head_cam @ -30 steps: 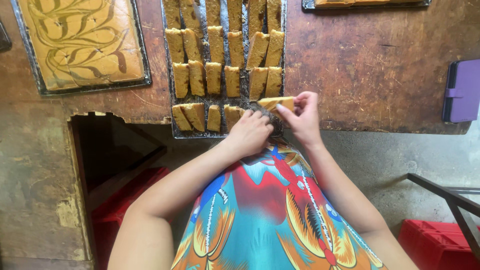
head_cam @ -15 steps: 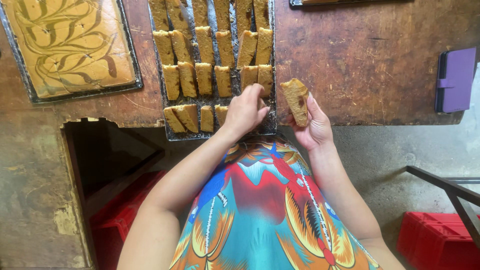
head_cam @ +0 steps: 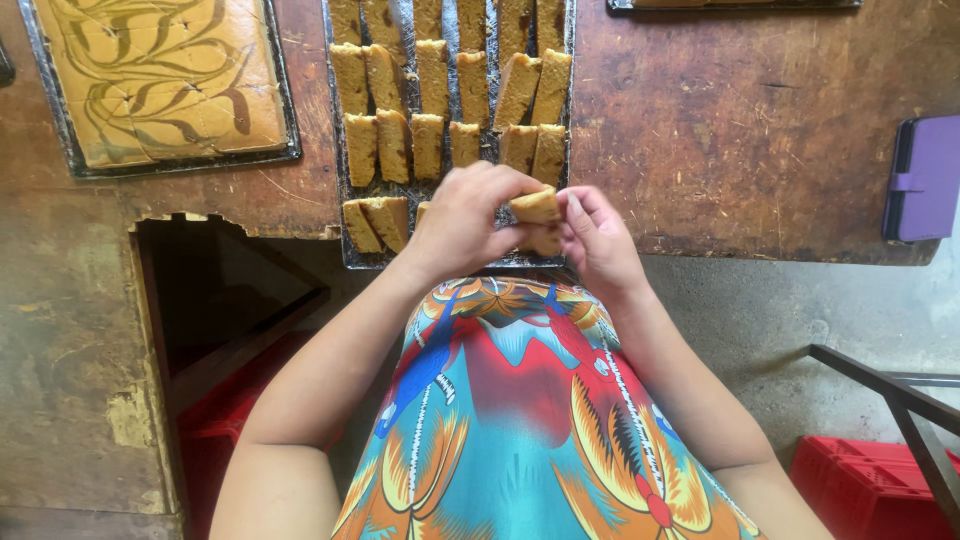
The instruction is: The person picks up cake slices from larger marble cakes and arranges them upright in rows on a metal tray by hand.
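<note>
Over the tray's (head_cam: 345,215) near edge, a cake slice (head_cam: 536,207) is pinched between left hand (head_cam: 462,222) and right hand (head_cam: 600,240), lifted clear of the rows on the counter (head_cam: 760,140).

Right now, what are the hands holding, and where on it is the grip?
A cake slice, held between both hands: left hand fingertips on its left end, right hand fingers on its right end, above the baking tray.

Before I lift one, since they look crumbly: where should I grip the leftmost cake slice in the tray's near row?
Pinch the leftmost slice across its long sides, coming from above. It lies flat at the dark tray's corner, with a neighbouring slice close on its right, so end grips look awkward.
</note>
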